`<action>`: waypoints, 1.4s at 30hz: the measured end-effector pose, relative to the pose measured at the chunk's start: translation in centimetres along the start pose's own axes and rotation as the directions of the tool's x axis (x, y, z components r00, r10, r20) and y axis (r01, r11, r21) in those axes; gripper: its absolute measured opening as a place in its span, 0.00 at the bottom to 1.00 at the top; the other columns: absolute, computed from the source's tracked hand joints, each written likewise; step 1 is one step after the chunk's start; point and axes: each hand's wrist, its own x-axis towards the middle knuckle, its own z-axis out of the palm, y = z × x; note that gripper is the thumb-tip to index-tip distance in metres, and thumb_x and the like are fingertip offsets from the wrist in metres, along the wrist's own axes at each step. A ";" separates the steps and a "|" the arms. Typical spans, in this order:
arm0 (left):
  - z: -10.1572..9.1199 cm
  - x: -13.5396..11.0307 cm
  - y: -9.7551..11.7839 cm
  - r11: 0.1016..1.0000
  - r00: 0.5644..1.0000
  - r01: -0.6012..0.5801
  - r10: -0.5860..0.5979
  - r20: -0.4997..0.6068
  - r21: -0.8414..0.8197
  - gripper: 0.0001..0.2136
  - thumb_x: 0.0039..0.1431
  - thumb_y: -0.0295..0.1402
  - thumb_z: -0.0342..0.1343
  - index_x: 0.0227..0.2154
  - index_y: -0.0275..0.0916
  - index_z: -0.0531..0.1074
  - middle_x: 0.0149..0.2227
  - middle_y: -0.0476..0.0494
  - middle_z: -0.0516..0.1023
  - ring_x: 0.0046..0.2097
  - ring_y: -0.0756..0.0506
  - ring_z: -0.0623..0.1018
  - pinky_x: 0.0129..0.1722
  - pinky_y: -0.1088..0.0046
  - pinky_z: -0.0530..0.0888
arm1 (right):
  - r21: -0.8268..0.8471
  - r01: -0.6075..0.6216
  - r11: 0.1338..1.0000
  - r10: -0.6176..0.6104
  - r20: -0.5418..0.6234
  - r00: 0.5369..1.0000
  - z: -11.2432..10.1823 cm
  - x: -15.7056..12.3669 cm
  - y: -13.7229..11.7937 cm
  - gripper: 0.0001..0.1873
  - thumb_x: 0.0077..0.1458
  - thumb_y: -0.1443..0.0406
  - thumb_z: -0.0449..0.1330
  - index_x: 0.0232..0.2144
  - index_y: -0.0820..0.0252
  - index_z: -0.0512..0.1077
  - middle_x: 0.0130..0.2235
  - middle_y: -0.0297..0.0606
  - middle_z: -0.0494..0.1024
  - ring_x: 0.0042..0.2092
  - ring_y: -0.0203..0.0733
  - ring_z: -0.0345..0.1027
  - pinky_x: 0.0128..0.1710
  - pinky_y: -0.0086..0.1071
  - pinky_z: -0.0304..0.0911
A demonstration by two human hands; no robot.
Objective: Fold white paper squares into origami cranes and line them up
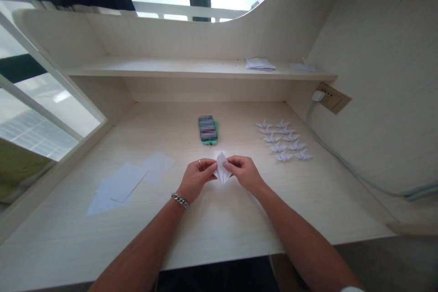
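A small white folded paper [222, 168], diamond-shaped with creases running to its lower point, is held up over the desk. My left hand [199, 175] pinches its left side between thumb and fingers; a ring and a chain bracelet are on that hand and wrist. On the opposite edge, my right hand [244, 171] pinches the paper the same way. Several white paper cranes [282, 141] stand in two rough columns to the right of my hands. Loose white paper sheets [125, 182] lie overlapping to the left.
Behind my hands lies a phone [208, 130] in a green case, its screen blurred. A shelf [171, 67] above the desk carries folded white papers [260, 64]. At right, a plug [318, 96] sits in a wall socket, its cable [342, 164] trailing along the wall.
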 end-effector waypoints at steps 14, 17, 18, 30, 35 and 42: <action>-0.2 0.1 -0.5 0.990 1.000 -0.015 0.012 0.022 0.141 0.13 0.39 0.35 0.70 0.25 0.32 0.75 0.24 0.46 0.78 0.26 0.52 0.74 0.27 0.78 0.70 | -0.035 -0.042 0.999 0.043 0.028 0.999 0.3 -0.1 0.5 0.15 0.46 0.57 0.64 0.33 0.61 0.81 0.29 0.37 0.80 0.28 0.38 0.69 0.28 0.31 0.64; -0.3 0.2 -0.4 0.990 0.999 0.022 -0.027 0.030 0.142 0.13 0.39 0.35 0.69 0.25 0.32 0.76 0.24 0.46 0.78 0.26 0.52 0.74 0.28 0.77 0.70 | -0.072 -0.040 0.997 0.044 0.047 0.998 0.2 -0.1 0.4 0.16 0.48 0.56 0.63 0.34 0.60 0.81 0.30 0.38 0.81 0.29 0.40 0.71 0.29 0.32 0.65; -0.3 0.1 -0.3 0.989 0.999 0.042 -0.046 0.028 0.145 0.12 0.38 0.34 0.69 0.25 0.32 0.76 0.24 0.46 0.78 0.26 0.52 0.74 0.28 0.77 0.69 | -0.119 -0.015 0.993 0.019 0.032 0.999 0.1 -0.1 0.3 0.15 0.48 0.57 0.63 0.35 0.60 0.80 0.32 0.39 0.81 0.31 0.41 0.71 0.30 0.32 0.66; -0.3 -0.4 0.0 0.916 0.944 0.233 -0.293 0.150 0.326 0.09 0.36 0.33 0.68 0.20 0.34 0.76 0.22 0.47 0.75 0.24 0.51 0.71 0.27 0.74 0.68 | 0.045 -0.035 0.998 0.033 0.043 0.999 -0.5 0.0 0.0 0.09 0.35 0.70 0.67 0.26 0.61 0.75 0.28 0.36 0.79 0.29 0.37 0.71 0.32 0.31 0.66; -0.5 -0.3 -0.2 0.910 0.939 0.259 -0.316 0.138 0.323 0.08 0.35 0.31 0.67 0.20 0.34 0.76 0.21 0.48 0.74 0.23 0.51 0.71 0.26 0.74 0.66 | 0.095 -0.052 0.994 0.053 -0.006 0.999 -0.4 0.1 -0.2 0.07 0.37 0.68 0.67 0.24 0.61 0.76 0.26 0.37 0.79 0.28 0.38 0.71 0.30 0.31 0.66; -0.5 -0.1 -0.3 0.918 0.966 0.205 -0.245 0.082 0.338 0.08 0.38 0.33 0.66 0.22 0.33 0.76 0.20 0.48 0.73 0.23 0.52 0.69 0.25 0.76 0.64 | 0.118 -0.066 0.991 0.067 -0.007 0.998 -0.7 0.0 -0.5 0.17 0.41 0.61 0.68 0.36 0.60 0.75 0.30 0.36 0.79 0.31 0.38 0.72 0.31 0.31 0.67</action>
